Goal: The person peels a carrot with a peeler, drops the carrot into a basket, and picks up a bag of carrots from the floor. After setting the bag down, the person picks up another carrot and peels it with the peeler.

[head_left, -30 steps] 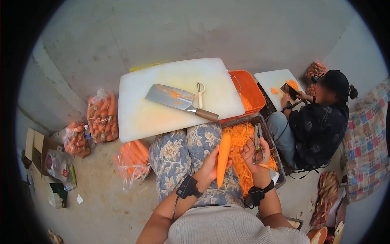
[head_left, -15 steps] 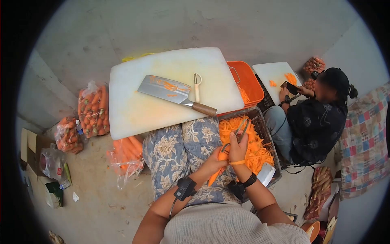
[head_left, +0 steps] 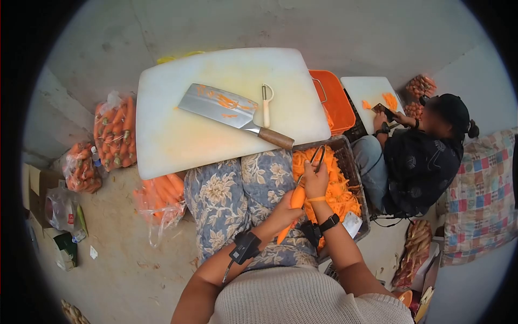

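Observation:
Over my lap, my left hand (head_left: 286,212) is closed round an orange carrot (head_left: 297,198), whose tip points down toward me. My right hand (head_left: 317,181) grips a metal peeler (head_left: 321,156) close to the carrot's upper end. Beneath and beyond the hands, orange peelings (head_left: 340,186) fill a dark crate (head_left: 345,151). In front, a white cutting board (head_left: 178,129) carries a cleaver (head_left: 218,106) with orange shreds on its blade and a second peeler (head_left: 266,108) with a pale handle.
Bags of carrots (head_left: 114,135) stand at the left, another (head_left: 162,197) beside my knee. An orange basket (head_left: 337,105) is behind the crate. A co-worker (head_left: 423,156) sits at the right, holding a blade over a smaller board (head_left: 364,89). A blade (head_left: 352,224) rests at the crate's edge.
The peeler and my right hand have shifted slightly left and up relative to the carrot. The whole view has moved a little. The co-worker's hands remain at the smaller board.

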`<state>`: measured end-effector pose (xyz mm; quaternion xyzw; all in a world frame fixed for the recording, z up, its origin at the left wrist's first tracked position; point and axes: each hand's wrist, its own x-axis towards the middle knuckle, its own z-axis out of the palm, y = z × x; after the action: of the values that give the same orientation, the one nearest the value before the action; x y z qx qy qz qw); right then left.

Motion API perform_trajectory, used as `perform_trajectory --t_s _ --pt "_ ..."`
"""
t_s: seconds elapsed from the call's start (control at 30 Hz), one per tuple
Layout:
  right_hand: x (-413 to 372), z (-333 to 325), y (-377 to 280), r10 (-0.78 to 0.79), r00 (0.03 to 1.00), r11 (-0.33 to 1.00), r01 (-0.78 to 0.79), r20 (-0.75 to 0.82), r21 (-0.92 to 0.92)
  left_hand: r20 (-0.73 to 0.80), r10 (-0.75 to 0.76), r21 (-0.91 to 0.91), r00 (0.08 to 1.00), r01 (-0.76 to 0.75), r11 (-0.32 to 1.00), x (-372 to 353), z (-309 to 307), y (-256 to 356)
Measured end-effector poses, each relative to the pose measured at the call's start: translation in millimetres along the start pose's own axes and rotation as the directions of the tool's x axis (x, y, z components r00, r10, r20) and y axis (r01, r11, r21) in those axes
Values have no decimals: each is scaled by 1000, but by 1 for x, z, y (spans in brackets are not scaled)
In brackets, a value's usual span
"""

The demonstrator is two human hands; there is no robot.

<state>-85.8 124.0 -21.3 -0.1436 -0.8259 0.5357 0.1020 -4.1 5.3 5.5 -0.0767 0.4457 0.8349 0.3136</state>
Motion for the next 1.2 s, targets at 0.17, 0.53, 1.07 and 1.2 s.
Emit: perform_trajectory --t_s 0.17,0.53,1.07,1.2 --pt "9 -1 9 35 999 998 -36 -22 -51 3 -10 14 1000 10 1000 0 -1 -1" --pt "18 -36 22 561 806 712 -587 190 385 27 -50 -66 998 52 997 -7 -7 2" --pt "-35 1 -16 -72 996 967 56 57 249 20 -83 -83 996 85 993 -7 -10 4" --pt "-22 1 -21 31 997 951 -50 67 305 36 -83 -73 996 85 994 -3 -11 -1"
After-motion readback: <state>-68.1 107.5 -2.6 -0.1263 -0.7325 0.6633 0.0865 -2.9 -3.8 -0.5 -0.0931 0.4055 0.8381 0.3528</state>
